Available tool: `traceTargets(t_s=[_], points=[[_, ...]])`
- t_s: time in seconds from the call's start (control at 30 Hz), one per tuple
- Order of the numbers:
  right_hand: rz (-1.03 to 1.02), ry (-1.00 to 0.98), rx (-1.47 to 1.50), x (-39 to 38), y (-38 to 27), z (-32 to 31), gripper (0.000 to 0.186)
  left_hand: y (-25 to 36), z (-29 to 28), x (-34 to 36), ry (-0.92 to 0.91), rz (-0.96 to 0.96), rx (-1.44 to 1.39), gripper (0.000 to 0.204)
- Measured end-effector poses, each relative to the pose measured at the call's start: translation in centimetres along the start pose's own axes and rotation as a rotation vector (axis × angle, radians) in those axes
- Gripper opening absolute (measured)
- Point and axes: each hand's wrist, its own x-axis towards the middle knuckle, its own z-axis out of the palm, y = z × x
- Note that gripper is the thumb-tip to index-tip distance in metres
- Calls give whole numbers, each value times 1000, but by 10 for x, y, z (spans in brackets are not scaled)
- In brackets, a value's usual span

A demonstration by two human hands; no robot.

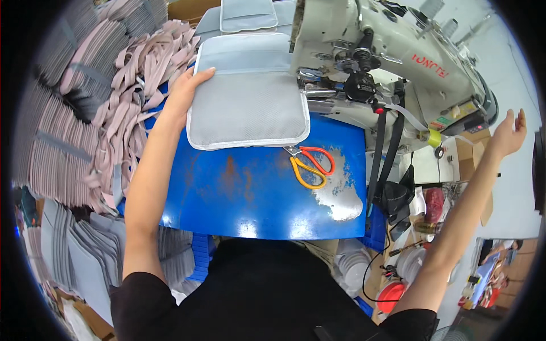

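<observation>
Head view (clock positions taken from the centre). The gray pad (247, 111), a rounded rectangle with white binding and a smooth band across its upper part, lies between eleven and twelve o'clock over the blue bench (239, 199). The left hand (192, 85), between ten and eleven, grips the pad's left edge: thumb flat on the upper face, remaining fingers largely hidden beneath. The pad's right edge adjoins the sewing machine (398, 65), between one and two; whether it touches cannot be told. The right hand (508, 136), between two and three, is raised well apart from the pad, its fingers loosely parted. Scissors (313, 161) with orange and yellow handles rest at the pad's half-past-four corner, blades hidden by the pad. A second pad (248, 16) appears near twelve. Pink straps (125, 128) lie tangled near ten, beside pink-edged stacks (62, 150) at nine; loose gray panels (77, 250) lean at eight.
</observation>
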Motion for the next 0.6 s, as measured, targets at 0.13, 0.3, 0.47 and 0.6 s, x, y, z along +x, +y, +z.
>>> traceTargets(t_s=[0.13,0.3,0.47,0.6], points=[[677,-628,210,79,173,44,49,-5,24,-14,-21,-80,-116,55],[861,-509,884,1,165,46,48,-18,11,-36,45,-87,-73,54],[795,-351,817,-17,158,28,42,-69,-41,-62,180,-94,-58,49],[510,25,404,-141,-24,-25,41,-82,-71,-110,320,-106,-72,48]])
